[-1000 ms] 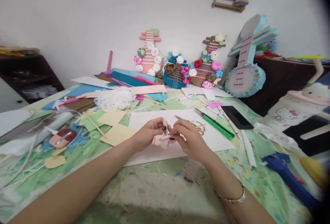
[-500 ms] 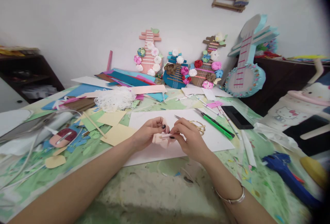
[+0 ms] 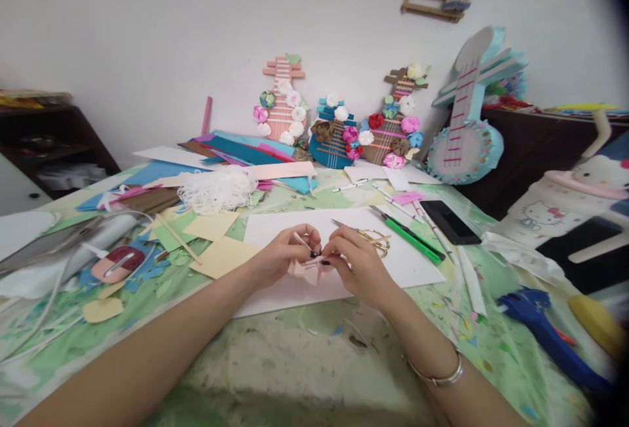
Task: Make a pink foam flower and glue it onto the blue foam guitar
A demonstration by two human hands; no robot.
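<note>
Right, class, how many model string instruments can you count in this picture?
4. In a row from left to right: a pink one, a blue one, a brown one and, at the right end, a large pale-blue one. Others could be hidden behind these.

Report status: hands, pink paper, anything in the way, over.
Left hand and right hand pinching pink paper. Paper folded, above white sheet. Scissors lying just beyond right hand.
</note>
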